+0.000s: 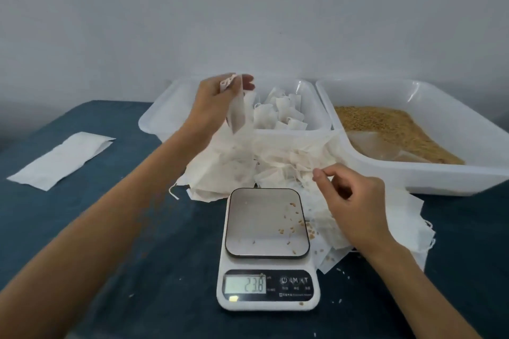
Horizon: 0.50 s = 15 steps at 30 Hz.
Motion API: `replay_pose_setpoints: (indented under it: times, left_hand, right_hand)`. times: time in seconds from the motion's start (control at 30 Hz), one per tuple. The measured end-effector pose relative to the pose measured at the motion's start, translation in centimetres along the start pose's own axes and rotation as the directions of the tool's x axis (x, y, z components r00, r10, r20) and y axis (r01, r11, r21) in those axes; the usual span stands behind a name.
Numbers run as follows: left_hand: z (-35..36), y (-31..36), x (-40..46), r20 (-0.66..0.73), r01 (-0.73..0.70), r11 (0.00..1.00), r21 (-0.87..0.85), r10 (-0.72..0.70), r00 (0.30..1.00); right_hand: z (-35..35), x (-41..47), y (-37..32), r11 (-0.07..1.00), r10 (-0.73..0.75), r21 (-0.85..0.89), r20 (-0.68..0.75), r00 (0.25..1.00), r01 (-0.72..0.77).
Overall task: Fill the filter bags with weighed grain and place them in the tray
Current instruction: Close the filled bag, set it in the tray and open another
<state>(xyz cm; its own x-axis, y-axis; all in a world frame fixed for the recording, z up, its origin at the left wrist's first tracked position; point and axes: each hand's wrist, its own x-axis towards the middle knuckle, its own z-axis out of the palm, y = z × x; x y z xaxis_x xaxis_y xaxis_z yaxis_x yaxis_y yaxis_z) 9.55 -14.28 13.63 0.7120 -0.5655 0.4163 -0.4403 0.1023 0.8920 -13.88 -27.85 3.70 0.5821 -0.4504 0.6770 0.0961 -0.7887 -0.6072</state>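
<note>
My left hand (217,102) pinches the gathered top of a white filter bag (237,115), which hangs over the near left part of the white tray (154,115). Several filled bags (283,115) stand in that tray. My right hand (355,206) hovers over a heap of empty filter bags (234,168), thumb and forefinger tips close together; whether a bag edge lies between them does not show. The grain (385,124) lies in a second white tray (440,179) at the right. The scale (267,250) in front reads 23.8, with loose grains on its platter.
A flat white paper bag (60,159) lies on the dark blue table at the left. More empty bags spread under my right wrist beside the scale. Stray grains dot the table. A grey wall stands close behind both trays.
</note>
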Motion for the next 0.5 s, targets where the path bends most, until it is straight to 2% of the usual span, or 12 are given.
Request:
replay_pose_setpoints:
  times: [0.13,0.2,0.3,0.4,0.5]
  left_hand:
    - [-3.4,-2.4,7.9,-0.182,0.113,0.932,0.344,-0.052,0.982]
    - [-5.4,-4.4,10.6,-0.212,0.19,0.843,0.503,-0.093,0.973]
    - [-7.2,-7.4,12.2,-0.204,0.233,0.645,0.728,-0.121,0.972]
    - [-8.0,-10.1,11.9,-0.168,0.259,0.481,0.837,-0.225,0.96]
    - [-8.2,-11.6,11.5,-0.113,0.243,0.43,0.869,-0.305,0.946]
  right_hand:
    - [0.2,0.0,0.5,1.0,-0.024,0.004,0.013,1.0,0.024]
    - [0.2,-0.1,0.6,0.999,-0.037,-0.016,0.013,0.999,0.037]
    - [0.3,0.0,0.5,0.998,-0.051,-0.042,0.018,0.999,0.052]
    - [0.3,0.2,0.7,0.997,-0.051,-0.052,0.017,0.999,0.052]
    - [0.3,0.3,0.8,0.998,-0.048,-0.05,0.012,0.999,0.048]
